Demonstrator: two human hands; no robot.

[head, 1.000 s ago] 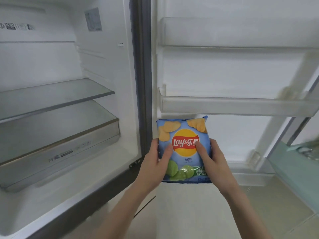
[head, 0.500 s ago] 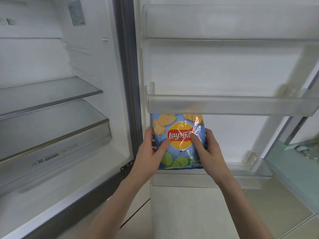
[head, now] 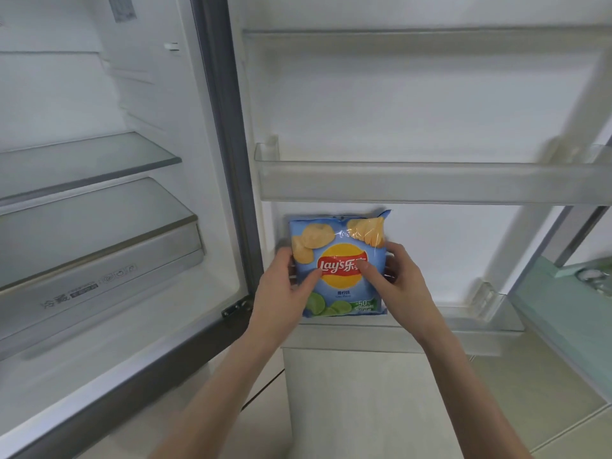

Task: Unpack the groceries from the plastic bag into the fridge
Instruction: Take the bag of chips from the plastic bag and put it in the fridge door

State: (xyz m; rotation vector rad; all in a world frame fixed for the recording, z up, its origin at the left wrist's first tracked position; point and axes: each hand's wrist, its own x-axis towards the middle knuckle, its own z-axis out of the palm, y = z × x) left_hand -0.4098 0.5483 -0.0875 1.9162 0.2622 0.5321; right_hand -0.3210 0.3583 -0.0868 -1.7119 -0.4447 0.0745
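Chips: our blue bag of chips (head: 339,265) sits upright at the lowest door shelf (head: 463,321) of the fridge.
Left hand (head: 284,293): wrapped round its left edge.
Right hand (head: 402,286): same deal – clamped on the right edge.

Pale tiled floor (head: 530,409) at lower right, crossed by thin grout lines. Above it, at the right edge, mint-green tabletop (head: 569,313) bearing a small roundish object (head: 594,276), too blurred to identify.
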